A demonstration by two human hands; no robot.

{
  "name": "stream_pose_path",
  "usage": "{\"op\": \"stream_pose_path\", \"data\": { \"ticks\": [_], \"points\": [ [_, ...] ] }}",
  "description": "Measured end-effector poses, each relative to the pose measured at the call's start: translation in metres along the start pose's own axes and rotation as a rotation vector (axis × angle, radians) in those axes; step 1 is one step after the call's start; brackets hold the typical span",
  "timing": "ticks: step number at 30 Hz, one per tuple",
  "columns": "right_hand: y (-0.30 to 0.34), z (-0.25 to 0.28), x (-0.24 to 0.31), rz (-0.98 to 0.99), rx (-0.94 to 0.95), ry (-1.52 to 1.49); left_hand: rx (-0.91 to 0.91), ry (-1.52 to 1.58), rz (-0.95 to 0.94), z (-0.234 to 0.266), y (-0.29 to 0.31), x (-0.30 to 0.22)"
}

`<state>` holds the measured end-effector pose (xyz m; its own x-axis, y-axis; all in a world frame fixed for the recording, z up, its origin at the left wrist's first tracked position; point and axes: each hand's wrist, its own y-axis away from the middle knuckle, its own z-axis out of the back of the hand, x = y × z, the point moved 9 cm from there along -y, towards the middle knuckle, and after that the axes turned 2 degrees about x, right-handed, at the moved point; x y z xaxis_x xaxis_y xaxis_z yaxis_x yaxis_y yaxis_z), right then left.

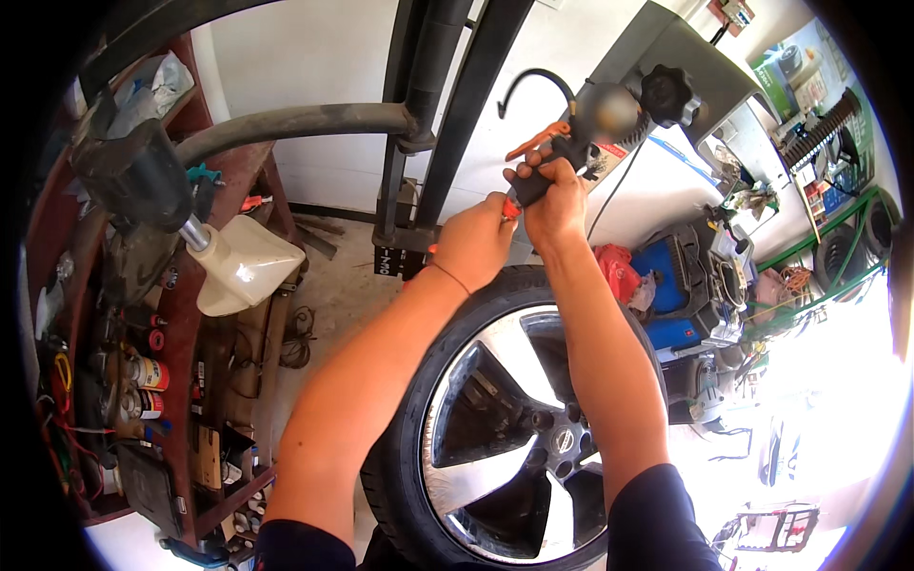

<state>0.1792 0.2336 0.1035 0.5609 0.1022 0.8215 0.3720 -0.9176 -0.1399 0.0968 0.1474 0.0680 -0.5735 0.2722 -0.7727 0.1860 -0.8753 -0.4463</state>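
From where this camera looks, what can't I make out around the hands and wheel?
Head view:
Red object: mostly hidden inside the left hand.
Wheel: right part behind the right forearm; bottom cut by the lower edge.
Round part beside the black knob: blurred.

Inflator (530,189) and red piece (511,207), held end to end.
Black, with an orange lever (538,141) and blurred round gauge (609,114), the inflator slants up and right through the right hand (557,211), its black hose (538,72) curling left above. The red piece, mostly hidden in the left hand (473,242), sits at its lower end; whether joined, unclear.
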Motion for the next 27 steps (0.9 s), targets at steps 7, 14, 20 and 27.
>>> {"op": "stream_pose_path", "data": {
  "ticks": [7, 14, 20, 27],
  "points": [
    [-0.012, 0.008, 0.021, -0.053, -0.008, 0.684, -0.074, -0.059, 0.124, -0.009, -0.024, 0.021],
    [-0.023, 0.029, 0.038, 0.03, -0.111, 0.661, 0.068, 0.164, 0.136, -0.034, -0.041, 0.01],
    [-0.019, 0.025, 0.036, 0.014, -0.029, 0.62, 0.17, 0.189, 0.139, -0.037, -0.038, 0.014],
    [-0.015, 0.031, 0.042, 0.102, -0.064, 1.014, -0.012, 0.343, -0.046, -0.024, -0.062, 0.012]
  ]
}}
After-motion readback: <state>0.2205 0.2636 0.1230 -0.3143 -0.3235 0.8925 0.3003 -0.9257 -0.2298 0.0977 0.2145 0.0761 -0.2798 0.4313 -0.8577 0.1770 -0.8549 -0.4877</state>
